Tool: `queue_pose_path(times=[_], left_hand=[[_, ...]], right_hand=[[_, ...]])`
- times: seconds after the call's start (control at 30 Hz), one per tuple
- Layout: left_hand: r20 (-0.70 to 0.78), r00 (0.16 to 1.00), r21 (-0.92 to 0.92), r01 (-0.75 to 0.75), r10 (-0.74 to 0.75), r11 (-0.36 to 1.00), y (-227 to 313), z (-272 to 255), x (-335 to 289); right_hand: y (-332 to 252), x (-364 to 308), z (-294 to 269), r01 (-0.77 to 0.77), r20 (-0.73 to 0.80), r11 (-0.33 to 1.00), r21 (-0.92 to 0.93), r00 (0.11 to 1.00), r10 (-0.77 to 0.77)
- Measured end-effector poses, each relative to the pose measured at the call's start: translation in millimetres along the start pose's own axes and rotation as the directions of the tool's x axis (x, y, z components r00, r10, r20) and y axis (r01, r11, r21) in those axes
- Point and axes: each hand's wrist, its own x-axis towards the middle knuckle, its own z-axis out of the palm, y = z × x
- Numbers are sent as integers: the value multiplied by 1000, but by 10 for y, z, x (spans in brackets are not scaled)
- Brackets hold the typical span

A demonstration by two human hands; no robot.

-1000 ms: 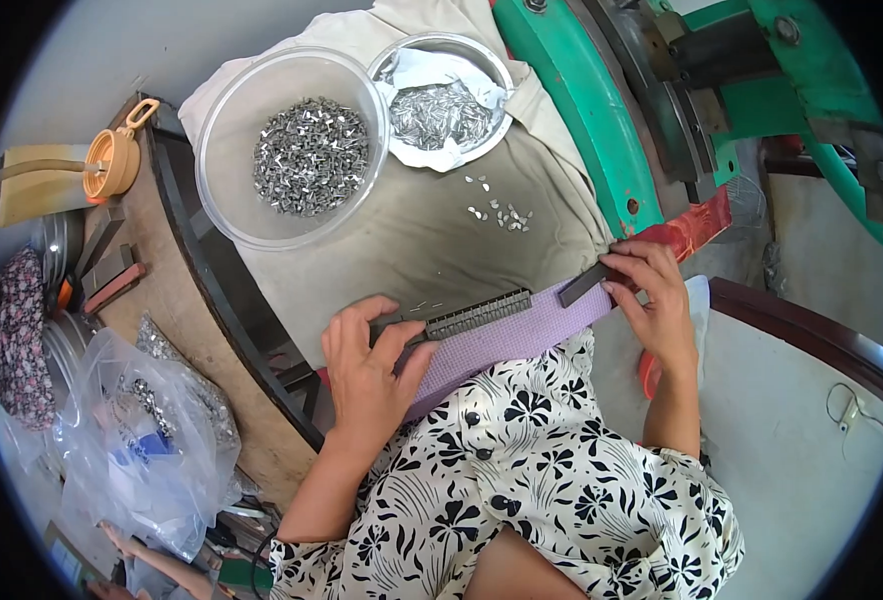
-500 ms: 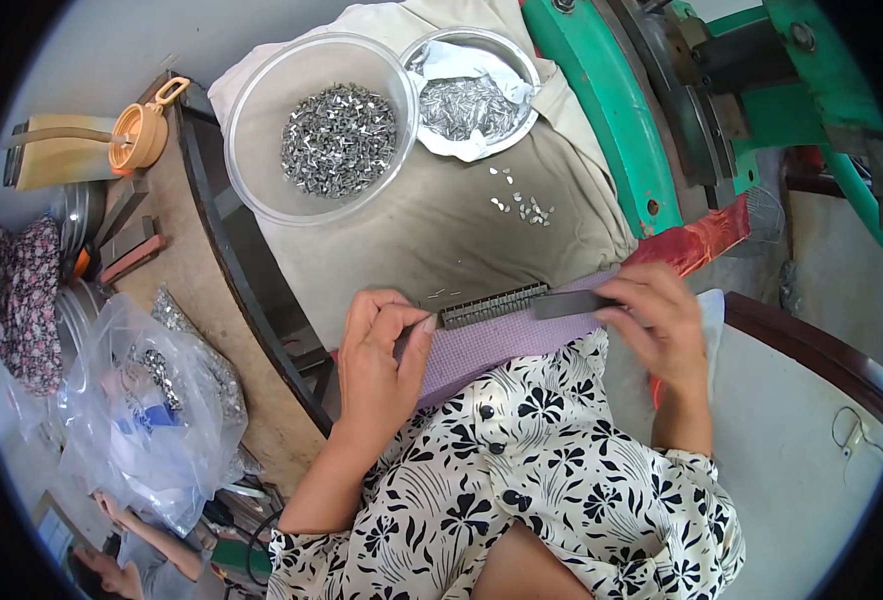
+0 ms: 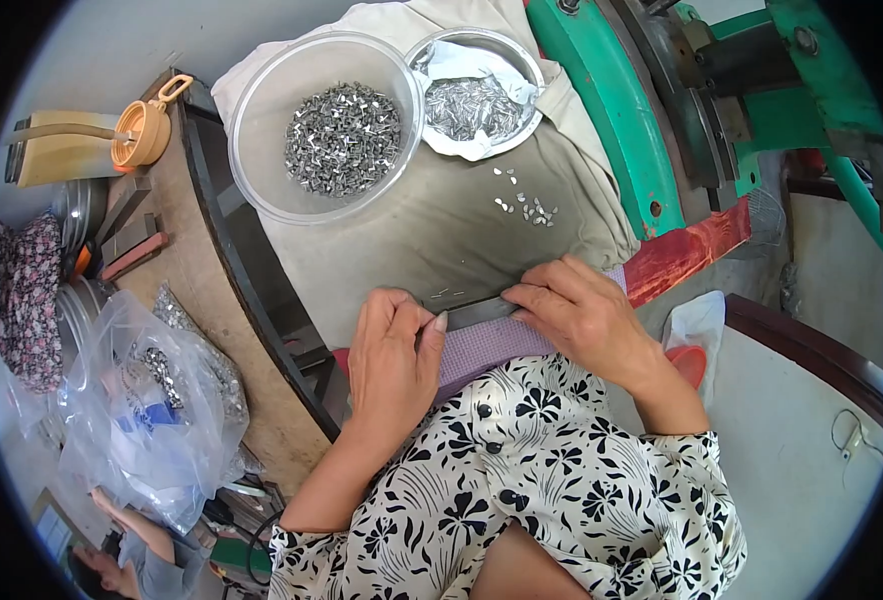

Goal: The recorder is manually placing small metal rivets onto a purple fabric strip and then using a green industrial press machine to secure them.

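A dark flat metal bar (image 3: 477, 313) lies along the near edge of the cloth-covered work surface, over the slotted metal strip, which is hidden beneath it. My left hand (image 3: 394, 345) is closed at the left end, thumb and fingers pinching there. At the other end, my right hand (image 3: 592, 322) is closed on the bar with its fingertips. A purple woven cloth (image 3: 482, 343) lies under and in front of the bar. A few thin metal pins (image 3: 447, 293) rest just beyond it.
Farther back stand a clear plastic bowl (image 3: 250, 165) of small metal parts and a metal bowl (image 3: 534, 72) of pins. Small silver pieces (image 3: 537, 212) lie scattered right of centre. A green machine (image 3: 612, 130) borders the right; a wooden bench (image 3: 197, 260) is at left.
My right hand has moved left and brought the flat bar down over the slotted strip, covering its row of teeth. My left hand has stayed nearly in place.
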Motion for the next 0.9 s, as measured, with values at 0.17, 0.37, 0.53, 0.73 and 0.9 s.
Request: queue_pose_path(times=[0.17, 0.37, 0.53, 0.73, 0.9], left_hand=[[-10, 1000, 16, -12, 13, 1000, 1, 28, -11], [1, 999, 34, -40, 40, 999, 13, 71, -53], [-2, 999, 49, -51, 51, 998, 13, 63, -43], [-16, 998, -38, 53, -53, 998, 14, 0, 8], [80, 963, 68, -261, 256, 963, 2, 16, -57]], right_hand=[[-7, -15, 1, -11, 40, 1000, 6, 999, 10], [-20, -107, -34, -41, 64, 999, 31, 997, 39], [88, -215, -30, -154, -45, 987, 37, 987, 156], [168, -259, 71, -198, -124, 980, 13, 972, 198], [303, -445, 67, 74, -262, 997, 6, 962, -70]])
